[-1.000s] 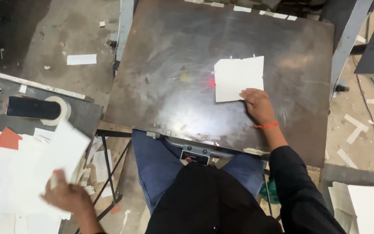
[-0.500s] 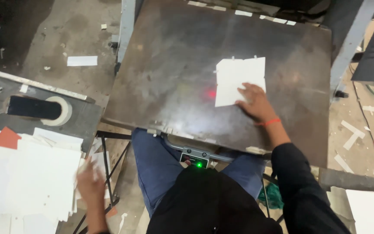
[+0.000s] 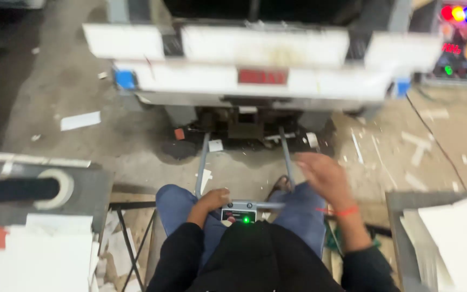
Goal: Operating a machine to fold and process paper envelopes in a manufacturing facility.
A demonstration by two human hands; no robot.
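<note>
Now the left hand (image 3: 212, 199) curls, closed, beside the control box (image 3: 239, 213); the right hand (image 3: 325, 176) hovers open, blurred.

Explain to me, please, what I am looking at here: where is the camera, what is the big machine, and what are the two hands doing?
The camera sits on the person's head and looks down, so you see their own dark sleeves, blue trousers and both hands from above. The person sits facing a large white machine; beside it a control panel with coloured lights glows. Two thin metal rods run from the machine towards the lap. The left hand rests by a small control box with a green light, touching it. The right hand, with an orange band at the wrist, is raised, open and blurred; it holds nothing. A stack of white sheets lies on the left, another white stack on the right. A tape roll lies on a grey table. Paper scraps litter the floor.
</note>
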